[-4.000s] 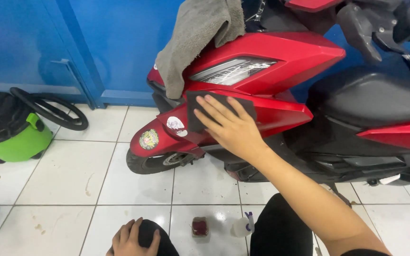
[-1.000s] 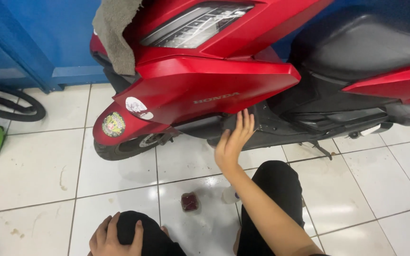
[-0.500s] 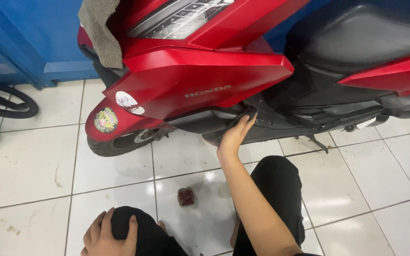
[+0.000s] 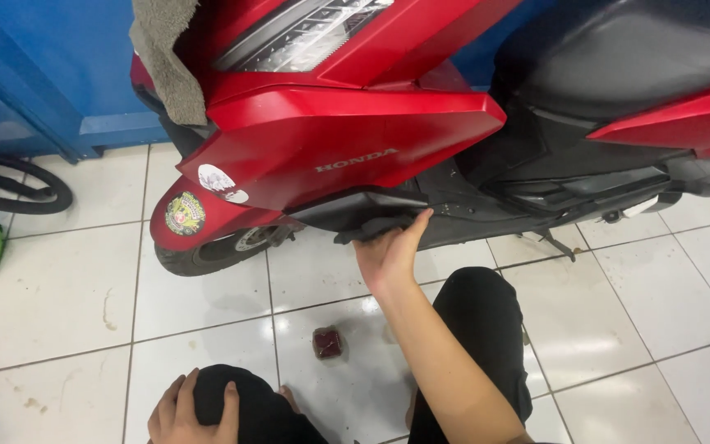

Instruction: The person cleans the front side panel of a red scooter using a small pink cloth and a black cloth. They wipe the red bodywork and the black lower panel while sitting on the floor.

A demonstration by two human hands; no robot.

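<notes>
Left hand (image 4: 195,411): cupped over own knee, holding nothing. Small dark red object (image 4: 327,342): on floor tile between knees. Right hand (image 4: 389,251): pressing dark cloth (image 4: 371,228) under red scooter (image 4: 355,140) panel; best wiped flat-palmed, following the underside edge. Grey towel (image 4: 166,57): draped on the scooter above.

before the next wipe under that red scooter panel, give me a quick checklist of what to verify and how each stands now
1. Right hand on the dark cloth under the red scooter panel: ok, fingers press it against the black underside.
2. Left hand free: ok, it rests on the knee and holds nothing.
3. Small red-brown container on the floor tiles: ok, it sits apart from both hands; whether it is open, cannot tell.
4. Grey towel draped over the scooter's front: ok, it hangs clear of the right hand.
5. Underside surface clean: cannot tell, it lies in shadow.
6. Black hose at the left: ok, away from the knees.
</notes>
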